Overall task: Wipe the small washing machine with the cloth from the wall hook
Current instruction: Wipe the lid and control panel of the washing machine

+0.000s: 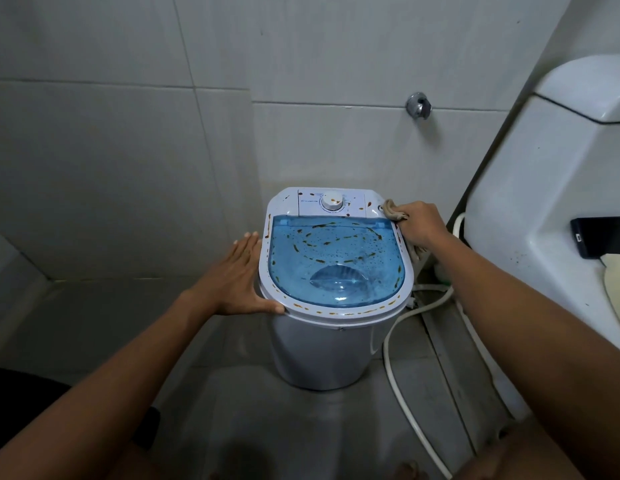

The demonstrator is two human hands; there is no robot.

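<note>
- Both bare forearms reach forward from the bottom corners of the view toward the small washing machine (331,289), which stands on the grey tiled floor (104,327) near the tiled wall (128,133)
- Left hand (237,275) lies flat against the machine's left side, fingers straight and released, thumb resting on the white rim at the front left corner; it grips nothing
- Right hand (417,225) is clenched around a beige cloth (393,211), pressing it on the machine's top at the back right corner, just beside the control panel; a tail of the cloth hangs below the hand over the right edge
- Translucent blue lid (336,259) is down, and brown-orange smears and specks dot it, the white rim around it and the panel
- White timer dial (331,201) sits in the middle of the panel, also stained
- White hose (395,344) curves across the floor to the right of the machine
- White toilet cistern (551,202) fills the right side of the view, with a dark phone (599,237) lying on a ledge at its right edge
- Chrome wall fitting (418,105) sticks out of the tiles above and to the right of the machine
</note>
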